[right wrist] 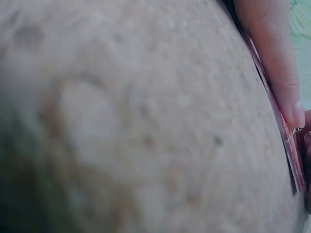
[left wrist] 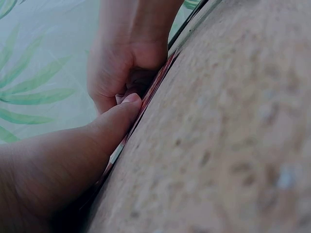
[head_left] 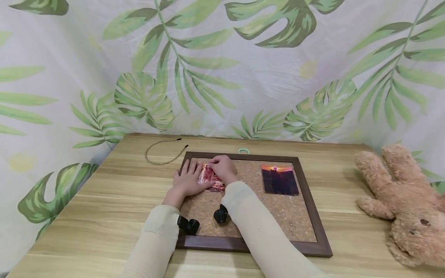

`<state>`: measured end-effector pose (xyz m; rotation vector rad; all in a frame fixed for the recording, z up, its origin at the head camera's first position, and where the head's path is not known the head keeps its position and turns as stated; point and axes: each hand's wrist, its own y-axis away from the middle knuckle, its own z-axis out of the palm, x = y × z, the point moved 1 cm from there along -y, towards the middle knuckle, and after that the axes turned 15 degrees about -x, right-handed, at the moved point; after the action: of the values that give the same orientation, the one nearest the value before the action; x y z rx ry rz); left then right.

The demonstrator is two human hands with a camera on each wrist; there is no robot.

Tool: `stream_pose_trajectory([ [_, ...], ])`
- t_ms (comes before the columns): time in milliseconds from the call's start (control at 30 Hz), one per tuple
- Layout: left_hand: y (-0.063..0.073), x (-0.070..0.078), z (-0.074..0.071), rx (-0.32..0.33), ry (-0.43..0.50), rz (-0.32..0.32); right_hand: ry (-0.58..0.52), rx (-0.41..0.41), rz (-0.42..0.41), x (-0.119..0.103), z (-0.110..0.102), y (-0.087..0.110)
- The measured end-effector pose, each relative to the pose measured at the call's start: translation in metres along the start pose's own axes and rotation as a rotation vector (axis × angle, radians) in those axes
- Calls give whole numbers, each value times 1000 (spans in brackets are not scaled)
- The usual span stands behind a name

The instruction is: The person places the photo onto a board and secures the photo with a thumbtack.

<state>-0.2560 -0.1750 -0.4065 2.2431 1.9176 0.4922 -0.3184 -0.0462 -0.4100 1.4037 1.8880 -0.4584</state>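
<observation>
My left hand (head_left: 188,180) lies flat with spread fingers over the left side of a red-toned photo (head_left: 216,184) on a framed cork board (head_left: 250,216). Its thumb (left wrist: 114,124) stretches along the photo's lower part. At the photo's upper part my right hand (head_left: 224,168) is curled, fingertips pinching close against the surface. A small shiny thing (right wrist: 296,130) shows at those fingertips in the right wrist view, mostly hidden; I cannot tell its kind. A second photo (head_left: 280,181), a dark silhouette under an orange sky, lies on the board's right side.
Beyond the board's upper left corner a beaded cord (head_left: 147,154) with dark ends curves on the wooden table (head_left: 87,227). A green ring (head_left: 243,151) sits at the board's far edge. At the right lies a brown teddy bear (head_left: 413,208). Leaf-patterned cloth (head_left: 208,77) hangs behind.
</observation>
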Motion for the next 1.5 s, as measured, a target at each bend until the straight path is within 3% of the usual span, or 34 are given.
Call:
stream_pose_trajectory([
  [333, 1, 0, -1, 2, 10, -3, 30, 2, 11, -1, 1, -1],
  [533, -6, -4, 5, 7, 46, 25, 30, 25, 18, 1, 1, -1],
  [767, 0, 2, -1, -7, 28, 2, 22, 28, 21, 0, -1, 0],
  [1233, -1, 0, 1, -17, 9, -6, 43, -30, 48, -4, -4, 2],
  [1333, -2, 1, 0, -16, 7, -4, 51, -36, 33, -4, -3, 2],
  [1500, -1, 1, -1, -13, 12, -5, 11, -8, -66, 3, -1, 1],
])
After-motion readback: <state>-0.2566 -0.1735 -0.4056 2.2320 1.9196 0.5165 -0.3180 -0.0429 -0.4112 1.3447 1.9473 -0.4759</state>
